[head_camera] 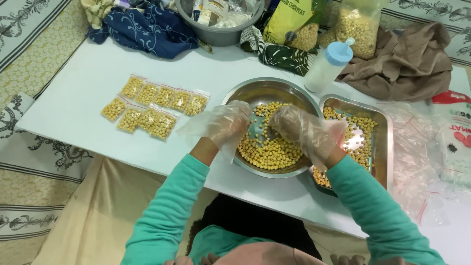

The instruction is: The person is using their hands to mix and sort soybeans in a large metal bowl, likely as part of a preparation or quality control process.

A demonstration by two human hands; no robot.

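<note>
**Both gloved hands in the chickpea bowl**

Left hand (pixel 223 122) and right hand (pixel 301 130) both wear loose clear plastic gloves and sit over the round steel bowl (pixel 245 93) at the table's near edge. Fingers of both curl down toward the chickpeas (pixel 270 152) piled in the bowl's near half. Can't tell whether either hand actually grips anything; the gloves blur the fingers.

Just right of the bowl, touching it: rectangular steel tray (pixel 385 142) with more chickpeas. Left of the bowl on the white table (pixel 73 98): two rows of small filled zip bags (pixel 154 105). Right of the tray: a heap of empty clear bags (pixel 417 162). Behind the bowl: white bottle with blue cap (pixel 327 66), grey basin (pixel 218 32), brown cloth (pixel 407 59), larger chickpea packs (pixel 355 29).
</note>
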